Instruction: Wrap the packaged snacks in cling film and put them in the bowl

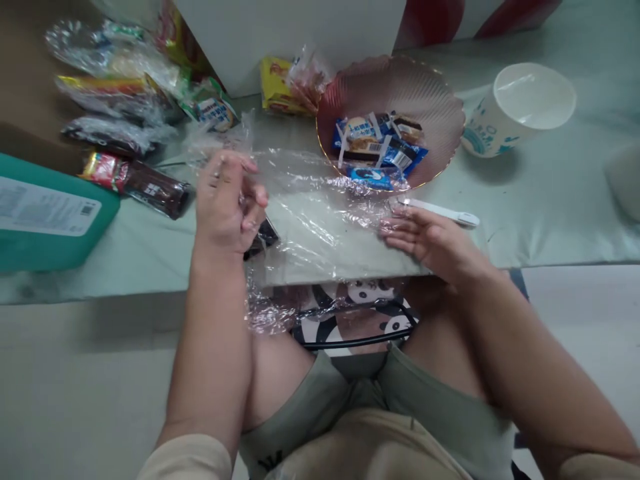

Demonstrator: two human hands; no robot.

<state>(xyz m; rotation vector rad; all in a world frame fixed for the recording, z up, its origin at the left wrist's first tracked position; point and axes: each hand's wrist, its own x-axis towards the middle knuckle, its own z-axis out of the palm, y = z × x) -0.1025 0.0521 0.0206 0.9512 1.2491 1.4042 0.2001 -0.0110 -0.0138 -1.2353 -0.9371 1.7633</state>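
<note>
A wide sheet of clear plastic film (310, 227) spreads over the front of the table, and its lower end hangs past the edge above my lap. My left hand (225, 200) is curled, with crumpled film at its fingers. At the film's right side lies my right hand (435, 243), fingers stretched out and touching it. Just above that hand rests a slim white cutter-like tool (445, 213). Beside my left hand a small dark object (265, 237) shows partly; its kind is hidden.
A pink fluted bowl (445, 127) with several blue snack packets stands behind the film. To its right is a paper cup (525, 113). Wrapped snacks (115, 100) and a teal container (50, 213) are at left. A yellow packet (277, 83) sits behind.
</note>
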